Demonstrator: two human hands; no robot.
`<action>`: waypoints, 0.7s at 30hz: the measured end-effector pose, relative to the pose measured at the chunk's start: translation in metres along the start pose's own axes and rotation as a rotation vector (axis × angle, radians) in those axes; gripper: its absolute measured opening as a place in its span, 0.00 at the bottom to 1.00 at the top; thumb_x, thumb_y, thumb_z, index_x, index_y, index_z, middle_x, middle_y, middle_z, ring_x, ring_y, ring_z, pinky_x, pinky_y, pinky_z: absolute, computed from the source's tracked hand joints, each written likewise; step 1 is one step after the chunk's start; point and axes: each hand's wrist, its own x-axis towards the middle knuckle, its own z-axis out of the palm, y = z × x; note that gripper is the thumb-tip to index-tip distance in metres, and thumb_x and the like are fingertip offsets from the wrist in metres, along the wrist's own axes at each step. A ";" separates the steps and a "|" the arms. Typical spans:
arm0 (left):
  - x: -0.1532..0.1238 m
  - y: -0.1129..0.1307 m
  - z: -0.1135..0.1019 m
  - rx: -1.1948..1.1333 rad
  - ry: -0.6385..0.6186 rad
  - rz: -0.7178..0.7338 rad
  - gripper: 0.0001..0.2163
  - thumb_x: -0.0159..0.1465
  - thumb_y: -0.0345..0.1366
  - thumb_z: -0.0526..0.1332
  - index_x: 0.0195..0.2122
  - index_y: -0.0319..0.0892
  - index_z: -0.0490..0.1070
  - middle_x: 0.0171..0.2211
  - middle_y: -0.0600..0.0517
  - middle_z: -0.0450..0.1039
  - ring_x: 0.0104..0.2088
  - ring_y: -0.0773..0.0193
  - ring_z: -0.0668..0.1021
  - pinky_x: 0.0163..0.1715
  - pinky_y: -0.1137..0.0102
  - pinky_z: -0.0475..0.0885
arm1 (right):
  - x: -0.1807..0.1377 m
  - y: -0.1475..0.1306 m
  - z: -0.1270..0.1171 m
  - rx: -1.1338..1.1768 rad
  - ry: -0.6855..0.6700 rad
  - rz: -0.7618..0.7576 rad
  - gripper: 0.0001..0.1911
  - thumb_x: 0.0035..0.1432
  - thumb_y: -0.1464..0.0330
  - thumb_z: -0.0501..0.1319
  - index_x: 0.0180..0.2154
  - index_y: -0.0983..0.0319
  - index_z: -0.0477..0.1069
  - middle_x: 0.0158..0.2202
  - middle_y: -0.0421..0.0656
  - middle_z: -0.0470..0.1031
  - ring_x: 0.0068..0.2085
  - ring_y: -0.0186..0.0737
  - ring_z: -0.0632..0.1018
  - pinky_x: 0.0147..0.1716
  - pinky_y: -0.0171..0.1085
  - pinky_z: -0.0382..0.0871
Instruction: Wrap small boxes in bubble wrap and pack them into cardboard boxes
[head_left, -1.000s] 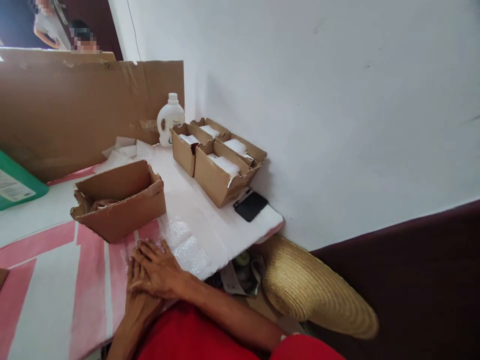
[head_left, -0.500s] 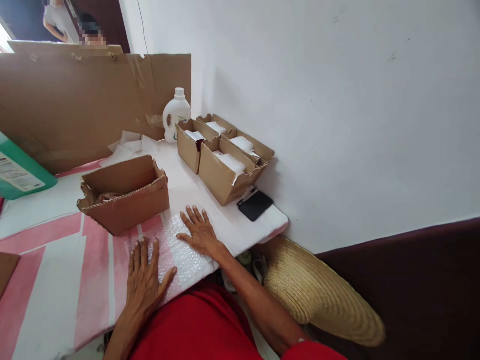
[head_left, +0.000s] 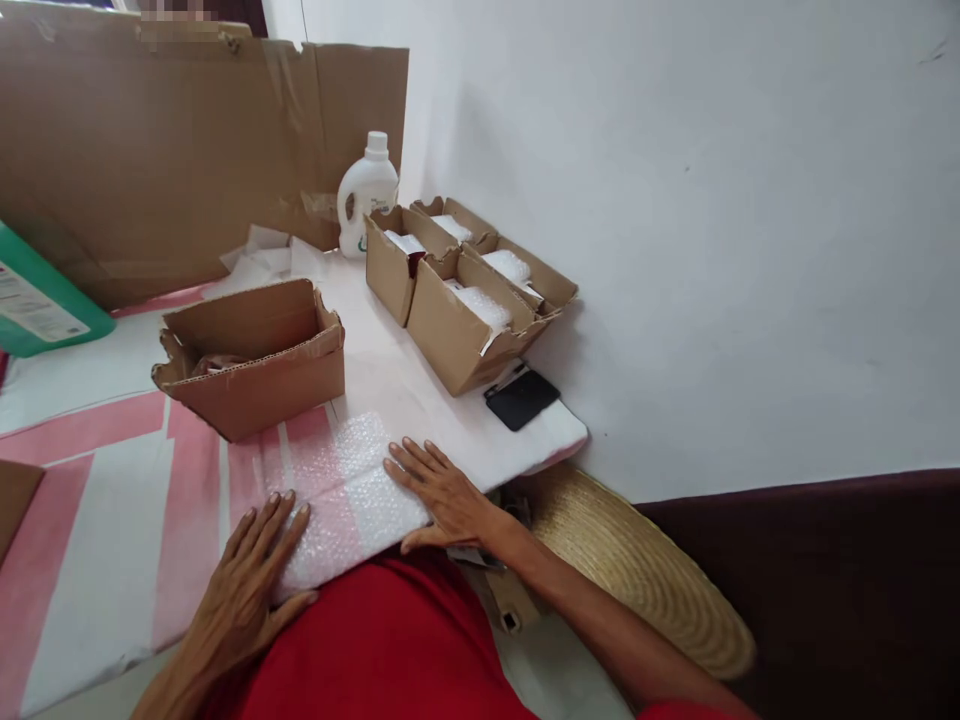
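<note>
A sheet of clear bubble wrap (head_left: 349, 490) lies flat on the pink and white tabletop (head_left: 105, 500) at its near edge. My left hand (head_left: 247, 580) rests open on the sheet's left end, fingers stretched forward. My right hand (head_left: 442, 495) lies open and flat on the sheet's right end. Just behind the sheet stands an open cardboard box (head_left: 251, 355) with something brownish inside.
Several small open boxes (head_left: 465, 300) with wrapped items stand by the white wall, with a white bottle (head_left: 365, 195) behind them and a black phone (head_left: 521, 398) in front. A cardboard sheet (head_left: 172, 150) leans at the back. A straw hat (head_left: 637, 570) lies below the table's right corner; a green container (head_left: 37, 300) sits far left.
One second ago my hands lay stacked on the sheet's left part. They have since spread apart, the right sliding to the right end and the left drawing back to the left end.
</note>
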 end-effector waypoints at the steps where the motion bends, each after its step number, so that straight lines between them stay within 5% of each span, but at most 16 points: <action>1: -0.002 0.002 0.000 0.004 0.005 -0.001 0.40 0.64 0.53 0.60 0.73 0.48 0.48 0.70 0.44 0.58 0.69 0.49 0.64 0.69 0.56 0.54 | -0.006 -0.001 0.002 -0.015 0.002 -0.011 0.55 0.57 0.40 0.62 0.73 0.63 0.48 0.74 0.54 0.46 0.74 0.58 0.46 0.71 0.58 0.37; 10: -0.020 -0.005 -0.012 -0.106 0.107 0.093 0.32 0.65 0.34 0.58 0.71 0.48 0.55 0.64 0.47 0.70 0.65 0.55 0.71 0.64 0.61 0.64 | -0.032 -0.012 0.016 -0.027 0.094 -0.007 0.33 0.67 0.63 0.57 0.70 0.59 0.56 0.72 0.47 0.56 0.73 0.52 0.53 0.70 0.55 0.48; 16: -0.024 -0.013 -0.009 -0.325 0.093 -0.098 0.26 0.65 0.32 0.56 0.65 0.51 0.65 0.59 0.49 0.75 0.59 0.56 0.76 0.56 0.61 0.73 | -0.025 -0.019 0.023 0.133 0.293 0.118 0.19 0.70 0.65 0.56 0.60 0.56 0.72 0.63 0.47 0.72 0.67 0.50 0.67 0.65 0.55 0.58; 21: -0.011 -0.005 -0.007 -0.537 0.229 -0.397 0.11 0.66 0.38 0.58 0.47 0.49 0.77 0.47 0.51 0.81 0.47 0.58 0.82 0.48 0.64 0.78 | -0.010 -0.028 0.029 0.296 0.527 0.247 0.13 0.71 0.61 0.58 0.43 0.56 0.80 0.51 0.45 0.81 0.59 0.50 0.74 0.59 0.54 0.63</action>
